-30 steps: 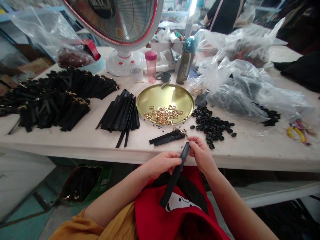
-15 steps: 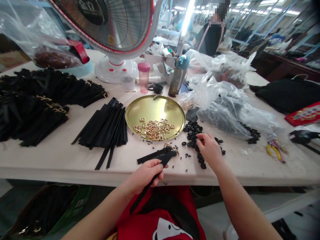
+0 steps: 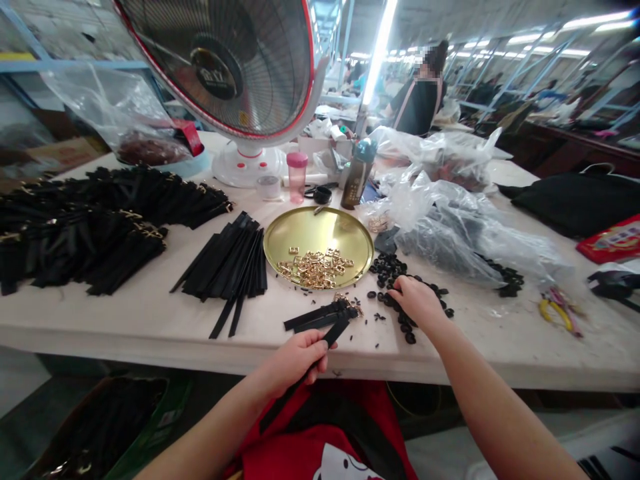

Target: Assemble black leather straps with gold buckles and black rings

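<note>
My left hand (image 3: 306, 353) is closed around a black strap (image 3: 336, 332) near the table's front edge; its tail hangs down toward my lap. Just beyond it lie a few black straps with gold buckles (image 3: 316, 316). My right hand (image 3: 414, 300) reaches into a pile of small round black pieces (image 3: 390, 270), fingertips bent down among them. Whether the fingers grip one of the pieces is hidden. Behind both hands stands a round gold tray (image 3: 320, 227) with many gold buckles (image 3: 317, 269) heaped at its near side.
A fan of plain black straps (image 3: 225, 260) lies left of the tray, with buckled strap bundles (image 3: 125, 247) farther left. A large fan (image 3: 250, 160), a pink cup (image 3: 297, 177) and a bottle (image 3: 357, 175) stand behind. Plastic bags (image 3: 460, 213) and yellow-handled pliers (image 3: 555, 313) are at right.
The view has tilted up and shifted slightly left. My right hand has lowered its fingers deeper into the black pieces. My left hand keeps the strap.
</note>
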The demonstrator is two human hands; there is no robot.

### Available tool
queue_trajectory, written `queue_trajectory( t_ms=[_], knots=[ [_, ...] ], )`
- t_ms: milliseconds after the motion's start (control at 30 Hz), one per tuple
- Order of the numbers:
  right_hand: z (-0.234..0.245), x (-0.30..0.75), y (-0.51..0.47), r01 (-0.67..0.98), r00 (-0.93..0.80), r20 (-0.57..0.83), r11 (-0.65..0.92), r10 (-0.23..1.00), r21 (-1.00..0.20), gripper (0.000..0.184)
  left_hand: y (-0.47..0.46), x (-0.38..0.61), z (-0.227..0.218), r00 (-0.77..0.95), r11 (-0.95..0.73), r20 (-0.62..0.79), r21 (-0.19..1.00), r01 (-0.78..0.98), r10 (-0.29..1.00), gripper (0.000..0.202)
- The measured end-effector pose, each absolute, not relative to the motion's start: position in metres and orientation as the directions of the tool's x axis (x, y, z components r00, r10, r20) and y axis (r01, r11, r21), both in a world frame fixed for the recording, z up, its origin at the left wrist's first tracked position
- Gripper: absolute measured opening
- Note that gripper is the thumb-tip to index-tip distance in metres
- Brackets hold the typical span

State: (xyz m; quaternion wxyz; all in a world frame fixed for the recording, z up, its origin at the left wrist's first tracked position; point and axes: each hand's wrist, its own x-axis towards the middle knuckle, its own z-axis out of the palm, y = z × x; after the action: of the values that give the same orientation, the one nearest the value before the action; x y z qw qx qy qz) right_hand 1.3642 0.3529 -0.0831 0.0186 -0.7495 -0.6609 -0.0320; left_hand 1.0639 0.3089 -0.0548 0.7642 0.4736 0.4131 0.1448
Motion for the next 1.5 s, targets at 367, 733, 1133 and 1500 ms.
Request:
queue_trajectory(
  t_ms=[367, 733, 1133, 1500],
  knots=[
    [-0.080, 1.376, 0.356, 0.910, 0.320, 0.264, -0.218, 0.910, -0.352, 0.029, 0.316, 1.058, -0.055, 0.555, 0.439, -0.501, 0.862, 0.254, 0.664, 0.025],
    [-0.079, 1.386, 0.378, 0.943, 0.299, 0.168, -0.264, 0.939, -0.205, 0.025, 0.334, 1.070, -0.072, 0.586, 0.396, -0.494, 0.868, 0.298, 0.642, 0.025],
    [-0.067, 1.352, 0.385, 0.765, 0.360, 0.247, -0.134, 0.900, -0.630, 0.016, 0.322, 1.067, -0.056, 0.565, 0.369, -0.458, 0.889, 0.271, 0.687, 0.022],
    [-0.056, 1.253, 0.289, -0.515, 0.125, -0.199, -0.108, 0.972, -0.851, 0.021, 0.304, 1.090, -0.029, 0.562, 0.250, -0.302, 0.953, 0.170, 0.770, 0.021]
  ],
)
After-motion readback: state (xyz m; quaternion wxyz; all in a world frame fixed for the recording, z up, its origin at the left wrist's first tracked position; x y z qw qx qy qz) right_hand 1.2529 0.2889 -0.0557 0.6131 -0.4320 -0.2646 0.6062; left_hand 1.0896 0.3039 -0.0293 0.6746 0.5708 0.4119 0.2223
